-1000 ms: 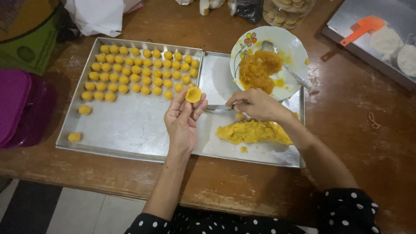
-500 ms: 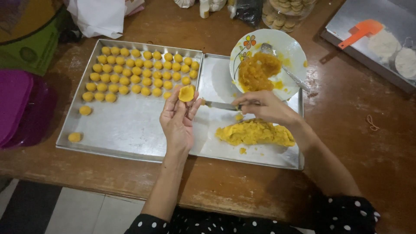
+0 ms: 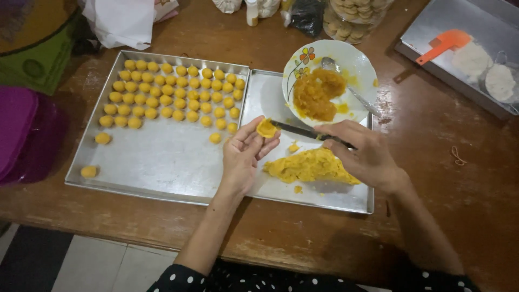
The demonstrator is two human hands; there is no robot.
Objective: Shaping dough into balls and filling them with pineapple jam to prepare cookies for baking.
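Two hands meet over the tray (image 3: 357,203): left hand (image 3: 244,154) cups a small dough piece (image 3: 266,128) on curled fingertips; right hand (image 3: 361,151) clamps a knife (image 3: 303,131), blade lying sideways, tip touching the piece. Dough lump (image 3: 309,165) sits just below the blade.

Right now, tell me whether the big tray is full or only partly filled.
Partly filled. The dough balls sit in rows across the far part of the big tray; its near part is mostly bare metal, with two strays at left.

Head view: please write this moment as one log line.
left hand: holds dough piece | right hand: holds knife, tip at the piece | dough lump: on small tray
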